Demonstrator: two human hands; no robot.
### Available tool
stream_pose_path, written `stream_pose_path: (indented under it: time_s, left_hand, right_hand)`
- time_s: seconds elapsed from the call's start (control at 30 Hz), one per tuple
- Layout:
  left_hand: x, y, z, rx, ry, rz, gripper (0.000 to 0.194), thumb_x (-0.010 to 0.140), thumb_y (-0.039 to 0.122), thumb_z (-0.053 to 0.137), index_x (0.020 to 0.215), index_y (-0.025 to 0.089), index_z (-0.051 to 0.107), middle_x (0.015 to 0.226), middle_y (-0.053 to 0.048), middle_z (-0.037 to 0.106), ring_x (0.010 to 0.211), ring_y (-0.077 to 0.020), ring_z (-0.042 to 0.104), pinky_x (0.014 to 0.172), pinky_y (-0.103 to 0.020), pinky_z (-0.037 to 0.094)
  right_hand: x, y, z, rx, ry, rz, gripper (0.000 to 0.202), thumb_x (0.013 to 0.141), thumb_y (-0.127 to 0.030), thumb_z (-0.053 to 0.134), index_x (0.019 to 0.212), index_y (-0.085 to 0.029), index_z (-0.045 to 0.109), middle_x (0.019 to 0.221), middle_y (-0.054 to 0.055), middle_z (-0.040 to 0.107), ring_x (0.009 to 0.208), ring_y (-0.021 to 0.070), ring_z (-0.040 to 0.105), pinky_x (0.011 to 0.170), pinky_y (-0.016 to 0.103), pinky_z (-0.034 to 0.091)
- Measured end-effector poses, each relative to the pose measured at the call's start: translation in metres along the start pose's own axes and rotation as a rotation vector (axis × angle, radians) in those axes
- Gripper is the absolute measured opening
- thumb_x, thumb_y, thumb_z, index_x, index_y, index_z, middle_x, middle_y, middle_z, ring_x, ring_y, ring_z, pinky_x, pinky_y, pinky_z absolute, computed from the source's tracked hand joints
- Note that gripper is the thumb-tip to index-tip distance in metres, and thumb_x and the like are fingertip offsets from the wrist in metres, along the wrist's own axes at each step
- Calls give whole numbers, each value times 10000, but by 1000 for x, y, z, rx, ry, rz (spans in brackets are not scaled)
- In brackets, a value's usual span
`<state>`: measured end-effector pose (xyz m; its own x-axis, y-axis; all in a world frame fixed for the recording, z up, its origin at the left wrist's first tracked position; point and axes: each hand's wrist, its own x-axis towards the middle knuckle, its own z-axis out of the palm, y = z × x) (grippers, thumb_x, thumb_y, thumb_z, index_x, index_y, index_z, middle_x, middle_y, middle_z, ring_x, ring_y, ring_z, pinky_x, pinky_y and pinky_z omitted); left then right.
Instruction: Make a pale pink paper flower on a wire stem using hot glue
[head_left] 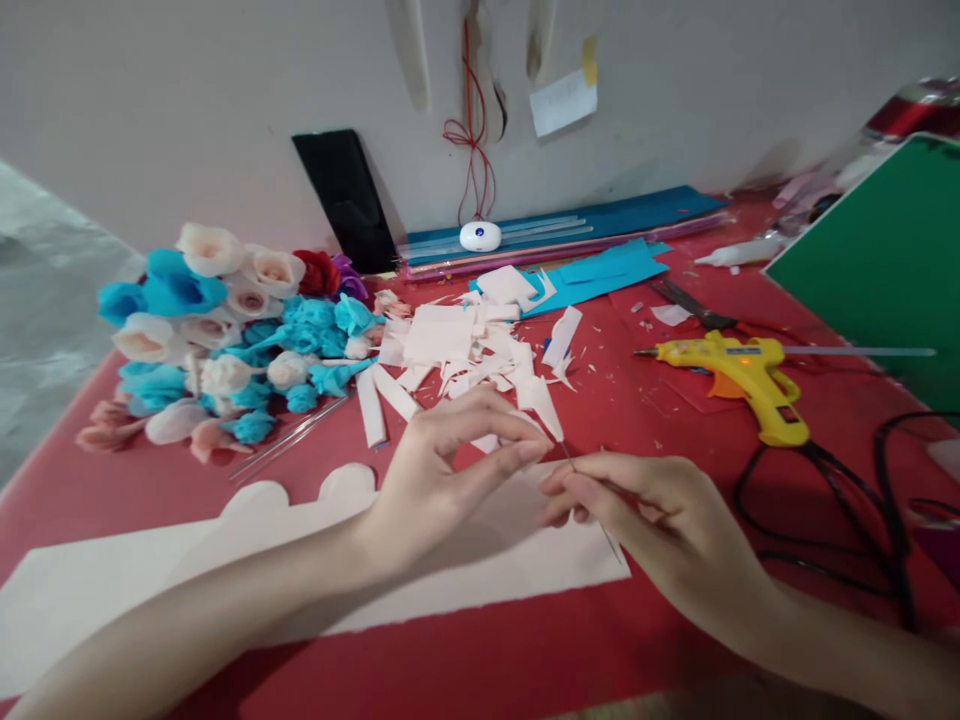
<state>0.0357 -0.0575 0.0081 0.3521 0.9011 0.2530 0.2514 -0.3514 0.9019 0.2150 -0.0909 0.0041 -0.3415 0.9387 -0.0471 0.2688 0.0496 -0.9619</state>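
Left hand [439, 470] and right hand [645, 510] pinch a thin wire [592, 478] over pink paper [315, 560]

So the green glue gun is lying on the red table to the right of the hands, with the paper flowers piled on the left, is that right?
Not quite. The glue gun is yellow, not green, as the head view shows. The rest holds: it lies on the red table to the right of the hands, and the paper flowers are piled on the left.

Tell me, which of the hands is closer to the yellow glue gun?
Right. The right hand lies just below and left of the glue gun; the left hand is farther left, beyond the right hand.
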Motion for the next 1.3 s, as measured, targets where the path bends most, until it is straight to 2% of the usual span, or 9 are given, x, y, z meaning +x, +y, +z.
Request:
stream_pose_path:
  time_s: [0.13, 0.23, 0.3, 0.37, 0.43, 0.6, 0.77, 0.97, 1.3]
  left_hand:
    - [7, -13, -3, 178, 27, 120, 81, 765, 175, 647, 692, 196, 675, 688, 9, 673, 636, -116, 588, 803, -317, 464]
    - [16, -29, -10, 361, 39, 204, 218, 757, 193, 653, 540, 182, 627, 594, 28, 611, 587, -99, 534, 1008, -423, 333]
    - [22, -38, -15, 429, 79, 229, 234, 771, 198, 636, 539, 174, 625, 543, 39, 561, 546, -88, 502, 1001, -435, 335]
    - [26, -41, -16, 463, 93, 227, 62, 755, 161, 639, 730, 174, 694, 681, -1, 627, 643, -118, 554, 962, -432, 369]
    - [24, -37, -15, 395, 49, 166, 168, 741, 131, 634, 890, 173, 700, 814, -43, 654, 754, -153, 584, 858, -373, 445]
    - [9, -16, -4, -126, -181, 28, 112, 718, 207, 698, 828, 193, 713, 866, -56, 681, 822, -170, 625, 757, -286, 503]
    - [1, -11, 1, -438, -140, -103, 97, 732, 139, 685, 761, 226, 715, 850, -22, 690, 801, -130, 633, 718, -238, 524]
    - [1, -16, 5, -581, -151, -135, 88, 717, 143, 703, 678, 222, 708, 702, 3, 662, 665, -111, 626, 619, -234, 533]
    - [-2, -15, 8, -598, -134, -149, 125, 706, 101, 701, 742, 219, 722, 761, -4, 688, 652, -111, 639, 589, -229, 537]
  right_hand:
    - [0, 3, 0, -16, -8, 5, 211, 891, -247, 478, 821, -237, 677, 763, -47, 712, 708, 66, 658, 593, 99, 484]
    - [-1, 4, 0, -16, -4, 8, 203, 888, -259, 486, 821, -246, 678, 785, -56, 712, 744, 65, 660, 619, 95, 492]
    - [-1, 5, 1, -24, 4, 14, 197, 885, -267, 493, 818, -250, 677, 791, -60, 711, 755, 63, 659, 626, 93, 492]
    - [-1, 5, 1, -27, 5, 23, 195, 885, -273, 494, 819, -253, 676, 797, -61, 710, 763, 65, 658, 638, 98, 495]
    - [0, 5, 1, -10, -7, 31, 201, 891, -272, 480, 836, -242, 671, 801, -50, 710, 752, 72, 661, 632, 111, 503]
    - [5, 4, 1, 100, -112, 41, 248, 902, -234, 439, 784, -172, 648, 734, -1, 699, 687, 89, 664, 602, 139, 513]
    - [4, 3, 2, 148, -149, 50, 254, 906, -251, 435, 794, -156, 643, 749, 18, 695, 699, 104, 662, 633, 174, 529]
    - [2, 2, 4, 190, -172, 33, 287, 906, -262, 437, 758, -141, 651, 740, 32, 690, 665, 100, 655, 605, 174, 528]
    - [3, 1, 4, 173, -185, 32, 276, 904, -244, 440, 779, -144, 665, 738, 27, 696, 663, 94, 655, 603, 158, 516]
